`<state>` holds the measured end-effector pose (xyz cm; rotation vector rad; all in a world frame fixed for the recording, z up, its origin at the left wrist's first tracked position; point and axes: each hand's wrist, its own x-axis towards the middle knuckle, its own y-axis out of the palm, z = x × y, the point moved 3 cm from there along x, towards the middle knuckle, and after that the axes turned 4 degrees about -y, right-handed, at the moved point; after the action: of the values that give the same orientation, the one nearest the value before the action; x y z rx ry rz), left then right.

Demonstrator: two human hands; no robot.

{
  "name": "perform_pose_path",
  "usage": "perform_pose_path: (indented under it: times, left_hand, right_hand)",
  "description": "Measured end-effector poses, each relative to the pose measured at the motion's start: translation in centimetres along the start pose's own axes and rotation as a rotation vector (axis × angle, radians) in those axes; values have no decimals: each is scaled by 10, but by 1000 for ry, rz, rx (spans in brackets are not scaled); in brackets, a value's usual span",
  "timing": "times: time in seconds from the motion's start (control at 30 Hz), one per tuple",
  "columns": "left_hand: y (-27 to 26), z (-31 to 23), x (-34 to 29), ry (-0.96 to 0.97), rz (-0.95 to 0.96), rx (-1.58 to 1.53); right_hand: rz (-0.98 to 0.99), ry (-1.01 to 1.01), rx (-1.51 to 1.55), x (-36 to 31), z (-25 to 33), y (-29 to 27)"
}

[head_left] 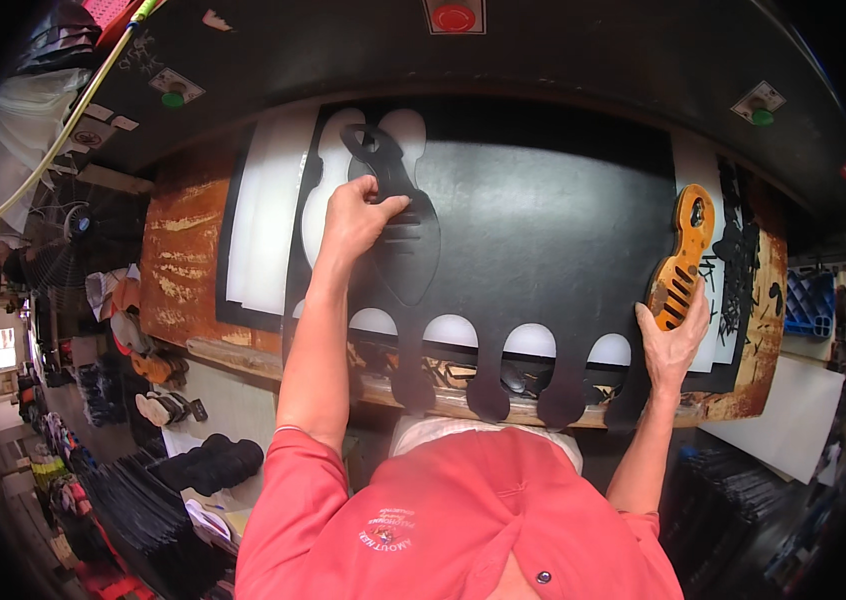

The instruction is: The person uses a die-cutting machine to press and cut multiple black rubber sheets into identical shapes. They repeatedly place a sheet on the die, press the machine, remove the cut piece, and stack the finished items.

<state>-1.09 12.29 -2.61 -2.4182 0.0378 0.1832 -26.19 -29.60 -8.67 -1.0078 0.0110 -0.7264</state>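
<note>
Pinched between the thumb and fingers of my left hand (357,220) is a black sole-shaped cutout (411,245), with an oval hole near its top and slots across its wider part. It is above the left part of a large black sheet (543,230), whose left and near edges have rounded openings with white showing through. My right hand (671,338) grips the lower end of an orange-brown cutting die (683,255) of similar outline, with slots and an oval hole. The die is over the sheet's right edge.
White sheets (268,220) lie under the black one on a worn brown board (183,260). Black scraps (736,260) are heaped at the right. A dark machine beam with a red button (454,18) and green buttons (173,99) spans the far side. A fan (73,225) stands left.
</note>
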Motion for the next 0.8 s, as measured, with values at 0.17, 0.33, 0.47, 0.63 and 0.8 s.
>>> perform_pose_path:
  times: [0.17,0.33,0.47,0.63,0.8]
  left_hand:
    - [-19,44,-3,67,-158,-689]
    - [-133,105,42,77,-334,-1009]
    - [-230,162,55,29,-72,-741]
    - [-320,251,59,-224,-254,233]
    - [-288,255,45,-295,-646,637]
  right_hand:
    - [67,-108,-48,2,-1,-5]
    - [72,-121,-51,3,-8,-4]
    - [80,-53,-66,5,-12,-2]
    - [122,45,335,11,7,-19]
    - [167,9,402,-10,68,-30]
